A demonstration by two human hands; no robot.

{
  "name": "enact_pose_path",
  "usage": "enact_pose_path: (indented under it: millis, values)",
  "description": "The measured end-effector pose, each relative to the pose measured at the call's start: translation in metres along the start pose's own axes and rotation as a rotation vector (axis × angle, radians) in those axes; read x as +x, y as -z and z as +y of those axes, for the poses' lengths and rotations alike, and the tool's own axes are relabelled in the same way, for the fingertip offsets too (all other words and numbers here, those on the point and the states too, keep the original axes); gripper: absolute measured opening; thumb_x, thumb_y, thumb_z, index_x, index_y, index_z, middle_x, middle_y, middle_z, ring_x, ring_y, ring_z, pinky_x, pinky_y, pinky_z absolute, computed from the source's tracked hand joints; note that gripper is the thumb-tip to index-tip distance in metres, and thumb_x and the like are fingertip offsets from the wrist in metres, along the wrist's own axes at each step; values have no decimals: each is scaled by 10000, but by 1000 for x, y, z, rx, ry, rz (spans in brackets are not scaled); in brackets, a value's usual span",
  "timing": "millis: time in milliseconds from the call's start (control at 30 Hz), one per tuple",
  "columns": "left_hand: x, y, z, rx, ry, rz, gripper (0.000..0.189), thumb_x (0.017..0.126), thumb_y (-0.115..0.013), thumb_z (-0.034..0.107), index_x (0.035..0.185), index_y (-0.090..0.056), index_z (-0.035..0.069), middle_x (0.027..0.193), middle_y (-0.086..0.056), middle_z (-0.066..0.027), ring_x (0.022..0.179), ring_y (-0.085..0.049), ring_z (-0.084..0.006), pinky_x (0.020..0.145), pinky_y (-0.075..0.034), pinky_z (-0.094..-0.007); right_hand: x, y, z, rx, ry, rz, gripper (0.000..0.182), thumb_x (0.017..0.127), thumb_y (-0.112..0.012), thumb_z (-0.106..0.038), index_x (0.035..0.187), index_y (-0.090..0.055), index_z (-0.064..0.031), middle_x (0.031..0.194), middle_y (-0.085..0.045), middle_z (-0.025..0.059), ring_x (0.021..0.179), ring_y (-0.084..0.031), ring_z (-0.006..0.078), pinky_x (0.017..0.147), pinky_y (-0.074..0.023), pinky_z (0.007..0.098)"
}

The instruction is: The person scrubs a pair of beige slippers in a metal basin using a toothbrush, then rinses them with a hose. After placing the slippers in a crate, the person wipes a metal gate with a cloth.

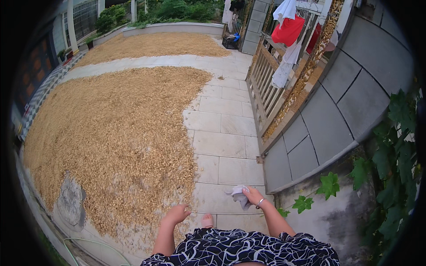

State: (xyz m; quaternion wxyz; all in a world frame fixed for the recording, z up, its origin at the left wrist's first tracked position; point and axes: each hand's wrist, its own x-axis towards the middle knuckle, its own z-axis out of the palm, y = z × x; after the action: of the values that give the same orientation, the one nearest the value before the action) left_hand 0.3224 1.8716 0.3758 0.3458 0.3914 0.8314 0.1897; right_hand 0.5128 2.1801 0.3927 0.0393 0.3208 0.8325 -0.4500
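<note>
My right hand (254,195), with a silver bangle (260,203) at the wrist, grips a crumpled pale grey-white cloth (240,197) over the paved path. Nothing shows in my left hand (176,213), which hovers in front of my body near the edge of a wide spread of tan pieces that look like unshelled peanuts (133,139). Its fingers are loosely bent and partly apart. Below and between the hands, one foot in a pink slipper (207,220) is on the pale paving tiles (218,143).
A metal gate (266,89) hung with red cloth (288,30) and white cloths stands open at right beside a grey tiled wall (319,123). Leafy vines (396,166) grow at far right. A grey stone (70,199) and a pale hose (96,241) lie at lower left. A black crate (229,43) is farther back.
</note>
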Motion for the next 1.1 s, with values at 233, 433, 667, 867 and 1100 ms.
enact_pose_path:
  millis: [233,433,667,867,1100]
  values:
    - [134,28,83,-816,-42,-27,428,866,-439,396,1121,-518,62,1054,-573,-134,1031,-512,-265,861,-407,-336,82,53,-81,511,25,-114,379,876,-485,-296,1110,-475,1,985,-559,83,864,-539,150,766,-446,279]
    - [264,68,186,-1484,-1,-102,422,919,-330,380,1024,-549,34,974,-567,-95,952,-498,-155,803,-408,-288,201,15,-46,365,171,191,443,888,-403,-397,1052,-537,-8,863,-616,107,803,-580,151,746,-450,311]
    - [426,130,202,-1255,-72,191,403,919,-357,355,880,-556,7,812,-557,-54,750,-491,-117,681,-402,-262,341,137,-105,435,180,-116,471,903,-356,-409,858,-583,1,759,-584,47,702,-517,104,657,-437,265]
    - [523,227,220,-1007,-23,2,548,883,-340,491,805,-576,3,664,-576,-77,583,-563,-176,564,-467,-320,450,219,-105,479,211,-112,444,919,-350,-372,959,-568,12,890,-589,57,824,-507,95,769,-419,257]
    - [627,335,226,-200,-354,810,395,889,-417,301,709,-597,-1,624,-538,-133,610,-540,-217,565,-434,-318,568,287,-111,882,-92,-235,465,909,-346,-419,1109,-489,-24,1061,-550,75,948,-526,150,821,-432,320]
